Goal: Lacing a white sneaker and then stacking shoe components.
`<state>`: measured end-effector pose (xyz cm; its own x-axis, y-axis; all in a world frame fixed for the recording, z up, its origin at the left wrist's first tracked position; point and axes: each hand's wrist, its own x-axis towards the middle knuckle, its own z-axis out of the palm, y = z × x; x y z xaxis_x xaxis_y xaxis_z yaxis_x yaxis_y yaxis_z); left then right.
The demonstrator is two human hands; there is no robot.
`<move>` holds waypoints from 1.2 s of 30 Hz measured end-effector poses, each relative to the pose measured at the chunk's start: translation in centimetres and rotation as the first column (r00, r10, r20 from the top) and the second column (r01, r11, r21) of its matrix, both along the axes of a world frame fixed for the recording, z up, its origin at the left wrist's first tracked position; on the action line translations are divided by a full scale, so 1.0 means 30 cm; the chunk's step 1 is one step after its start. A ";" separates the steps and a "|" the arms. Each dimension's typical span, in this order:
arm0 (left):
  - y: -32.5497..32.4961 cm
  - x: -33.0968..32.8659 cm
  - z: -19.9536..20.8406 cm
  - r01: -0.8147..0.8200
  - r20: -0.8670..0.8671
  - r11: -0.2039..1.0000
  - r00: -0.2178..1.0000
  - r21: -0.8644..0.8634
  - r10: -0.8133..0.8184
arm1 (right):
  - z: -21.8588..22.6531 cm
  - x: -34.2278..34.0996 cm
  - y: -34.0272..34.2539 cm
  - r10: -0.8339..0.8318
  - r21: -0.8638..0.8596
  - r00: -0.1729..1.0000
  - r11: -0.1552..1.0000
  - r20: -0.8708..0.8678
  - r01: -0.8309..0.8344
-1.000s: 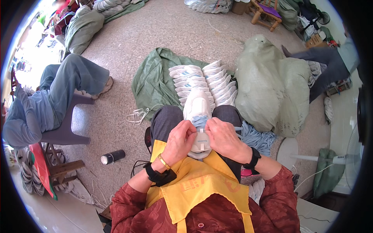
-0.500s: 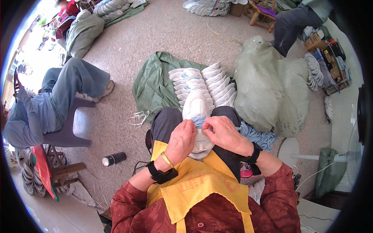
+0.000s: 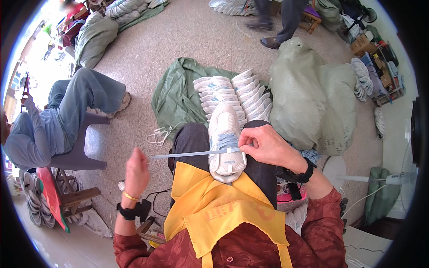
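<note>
A white sneaker (image 3: 223, 117) rests between my knees on the yellow apron (image 3: 196, 183), toe pointing away from me. Light blue laces cross its upper part. From the sneaker's opening a flat light blue shoelace (image 3: 190, 154) runs taut to the left. Its far end reaches the fingertips of my left hand (image 3: 136, 172), which is closed and a little blurred, held out beyond my left knee. My right hand (image 3: 267, 145) pinches the lace at the sneaker's right edge, thumb and forefinger together.
Rows of white sneakers (image 3: 217, 94) lie ahead on a green sheet (image 3: 174, 94). Large pale green sacks (image 3: 308, 98) stand at right, with a fan (image 3: 393, 179) beyond. At left, a person sits on a purple-grey stool (image 3: 85, 147). Another person's legs (image 3: 288, 22) are at the far side.
My left hand has moved from the sneaker out to the left, drawing the shoelace into a straight line. My right hand has stayed near the sneaker's right edge. The walking person has moved left.
</note>
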<state>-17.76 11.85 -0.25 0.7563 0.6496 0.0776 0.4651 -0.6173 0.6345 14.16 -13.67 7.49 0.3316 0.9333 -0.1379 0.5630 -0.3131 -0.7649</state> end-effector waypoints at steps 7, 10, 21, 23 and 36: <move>0.351 -0.556 -0.260 -0.293 -0.208 0.921 0.914 0.258 0.349 | -0.036 -0.006 0.018 0.081 0.056 0.992 0.996 -0.092 -0.076; 0.345 -0.558 -0.274 -0.336 -0.238 0.903 0.885 0.267 0.399 | -0.089 -0.018 -0.044 0.049 0.108 0.989 0.992 0.140 -0.064; -0.266 0.241 0.062 0.234 0.308 0.955 0.936 -0.181 -0.171 | -0.141 -0.092 -0.130 -0.053 0.153 0.942 0.988 0.331 0.001; -0.319 0.303 0.072 0.391 0.341 0.918 0.874 -0.070 -0.346 | -0.117 -0.097 -0.126 -0.068 0.196 0.949 0.981 0.307 0.007; -0.257 0.360 0.060 0.439 0.125 0.899 0.891 0.010 -0.436 | -0.153 -0.055 -0.150 -0.148 0.257 0.897 0.966 0.416 0.040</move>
<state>-6.96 4.14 1.54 0.9499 0.2573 0.1776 0.0698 -0.7283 0.6816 12.52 -18.17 2.90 0.3957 0.8816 0.2574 0.8290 -0.2223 -0.5132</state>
